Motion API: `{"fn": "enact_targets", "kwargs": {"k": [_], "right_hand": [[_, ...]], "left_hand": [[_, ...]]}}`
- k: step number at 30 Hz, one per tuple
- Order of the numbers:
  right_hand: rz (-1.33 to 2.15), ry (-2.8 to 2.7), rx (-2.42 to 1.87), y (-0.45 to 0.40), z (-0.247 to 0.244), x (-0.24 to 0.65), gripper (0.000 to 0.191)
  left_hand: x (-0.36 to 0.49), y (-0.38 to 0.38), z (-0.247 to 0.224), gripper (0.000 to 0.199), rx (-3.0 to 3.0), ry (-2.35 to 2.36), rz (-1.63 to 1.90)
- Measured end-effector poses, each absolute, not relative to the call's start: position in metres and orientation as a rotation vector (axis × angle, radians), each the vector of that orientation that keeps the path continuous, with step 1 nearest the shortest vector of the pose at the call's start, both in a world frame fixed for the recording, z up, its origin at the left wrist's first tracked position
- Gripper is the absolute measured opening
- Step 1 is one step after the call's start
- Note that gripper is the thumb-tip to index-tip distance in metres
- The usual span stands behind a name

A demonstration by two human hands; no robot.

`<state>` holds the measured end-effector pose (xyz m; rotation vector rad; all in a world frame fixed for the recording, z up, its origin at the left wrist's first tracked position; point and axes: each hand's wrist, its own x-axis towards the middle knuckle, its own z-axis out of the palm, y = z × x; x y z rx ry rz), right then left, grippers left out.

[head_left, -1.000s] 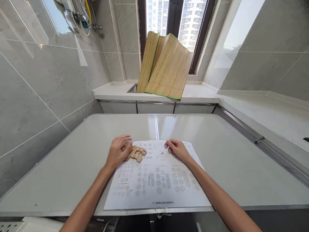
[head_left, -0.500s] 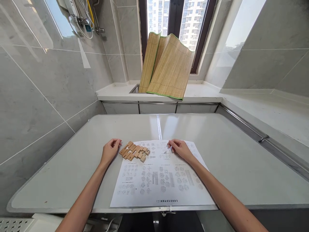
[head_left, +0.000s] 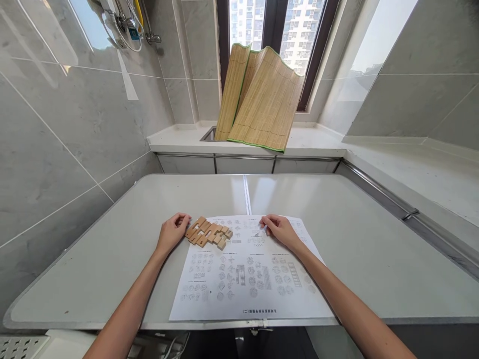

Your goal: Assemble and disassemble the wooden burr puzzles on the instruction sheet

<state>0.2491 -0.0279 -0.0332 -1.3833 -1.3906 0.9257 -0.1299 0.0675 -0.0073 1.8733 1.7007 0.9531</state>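
Note:
Several light wooden pieces (head_left: pixel 208 233) with notches lie close together on the upper left part of a printed sheet (head_left: pixel 247 299), partly over its edge. Just left of them my left hand (head_left: pixel 175 230) rests with curled fingers, its fingertips beside the nearest piece. My right hand (head_left: pixel 277 228) lies on the upper right part of the sheet, fingers bent inward. Whether either hand has something small between its fingers is hidden. The sheet shows rows of small line drawings and text that appears upside down.
The sheet lies on a white folding table (head_left: pixel 374 259) with a centre seam. Behind it, a bamboo mat (head_left: pixel 265 99) leans on the ledge (head_left: pixel 318 144) by the window. A metal rail (head_left: pixel 377 187) runs along the right side, and tiled walls stand at both sides.
The camera view has tilted slightly. My left hand has shifted a little right, closer to the wooden pieces. My right hand stays in the same place.

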Motion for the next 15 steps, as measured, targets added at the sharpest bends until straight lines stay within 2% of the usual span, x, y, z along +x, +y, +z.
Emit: {"fn": "enact_targets", "kwargs": {"k": [15], "right_hand": [[0.934,-1.381,-1.399,-0.0271,-0.0339,0.2498,0.046]], "left_hand": [[-0.1274,0.0711,-0.0059,0.04,1.892,1.728,0.895]]}}
